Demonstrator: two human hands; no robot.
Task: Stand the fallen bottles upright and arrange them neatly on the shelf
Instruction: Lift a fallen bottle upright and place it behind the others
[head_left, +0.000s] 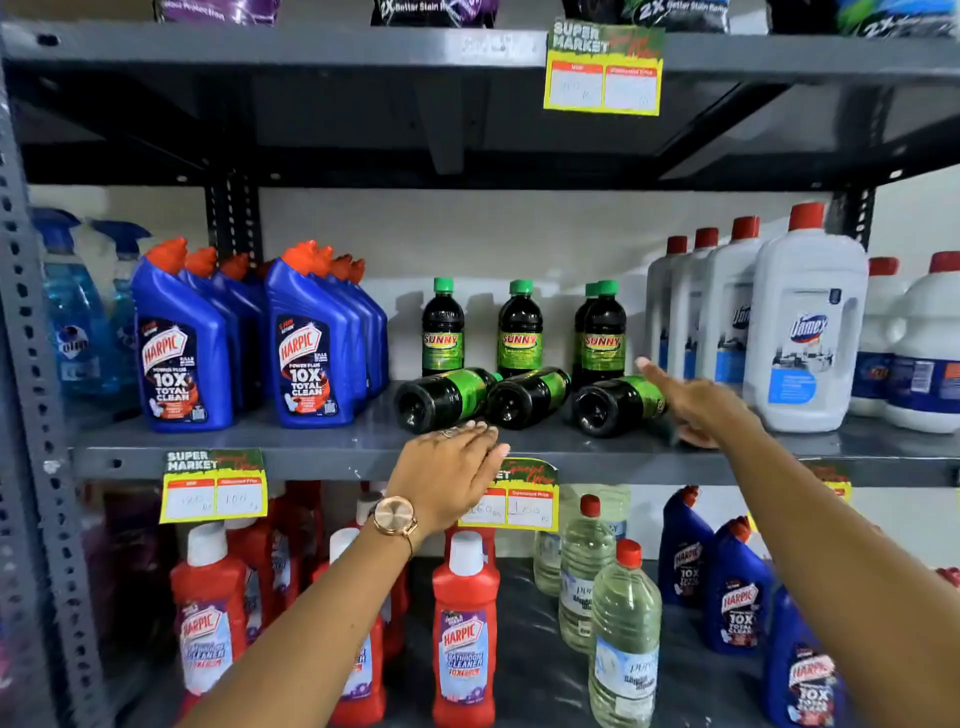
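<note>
Three dark bottles with green labels are found lying on their sides on the middle shelf, bases turned toward the camera: the left fallen bottle, the middle fallen bottle and the right fallen bottle. They are set in a row near the shelf's front edge, the left and middle ones nearly touching. Behind them, at 12 o'clock, upright bottles of the same kind with green caps are noted: one at, one at and a pair close together at.

The right hand is observed at 3 o'clock of the right fallen bottle, fingers extended and spread toward its neck end; contact cannot be confirmed. Nothing is held. The left hand is seen at 6 o'clock of the left fallen bottle, in front of the shelf edge, open and flat with fingers together, holding nothing. A watch is worn on that wrist.

At 9 o'clock of the fallen row, blue cleaner bottles with orange caps are stood in rows. At 3 o'clock, white jugs with red caps are stood. Price tags are hung from the shelf edge. On the lower shelf, red bottles are recorded.
</note>
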